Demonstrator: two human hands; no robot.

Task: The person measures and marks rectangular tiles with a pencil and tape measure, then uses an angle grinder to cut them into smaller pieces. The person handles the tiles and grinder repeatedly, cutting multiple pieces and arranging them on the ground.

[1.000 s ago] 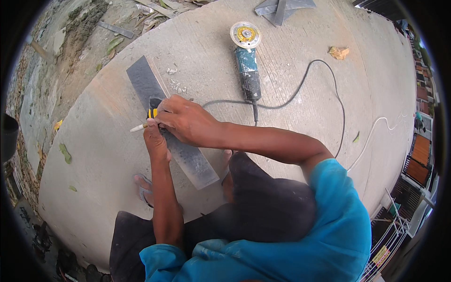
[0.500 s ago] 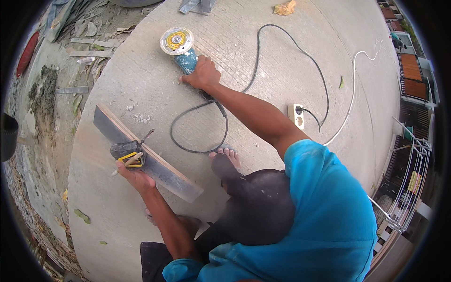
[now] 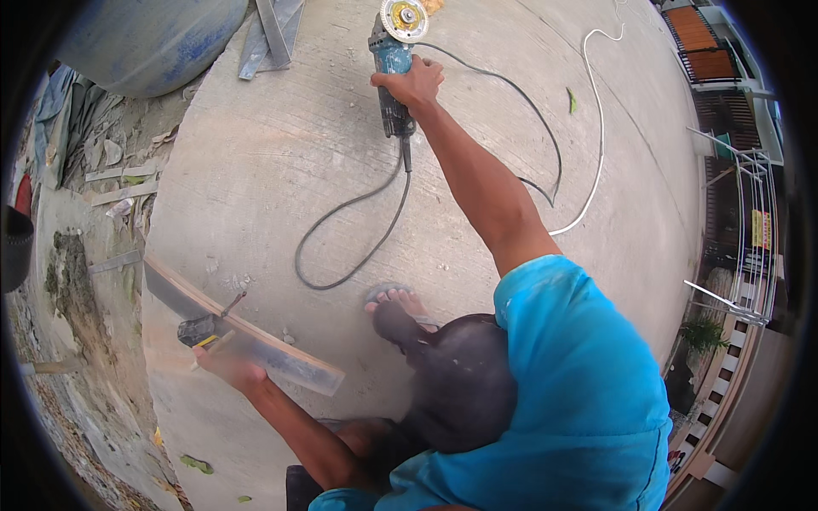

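Note:
My right hand (image 3: 412, 85) is closed around the body of a teal and black angle grinder (image 3: 392, 61), stretched out far ahead. Its toothed cutting disc (image 3: 406, 17) faces up at the far end. At the lower left, my left hand (image 3: 230, 366), blurred, is closed on a black and yellow tape measure (image 3: 198, 330). A pale pencil-like stick (image 3: 223, 342) shows at those fingers, partly smeared. Beneath this hand lies a long grey strip (image 3: 302, 370) with a tan edge, perhaps cut tile. A thin dark stick pokes up beside the tape measure.
The grinder's black cord (image 3: 300, 255) loops on the concrete slab (image 3: 256, 170) near my foot. A white cable (image 3: 594, 128) runs at right. Grey strips (image 3: 271, 38) and a large blue-stained drum (image 3: 162, 38) stand at the far left. Rubble borders the slab; a metal rack (image 3: 754, 230) stands right.
My right hand has carried the grinder farther away and to the right, its cord drawn along. My left hand stays at the strip with the tape measure. The view has shifted; the power socket is now hidden.

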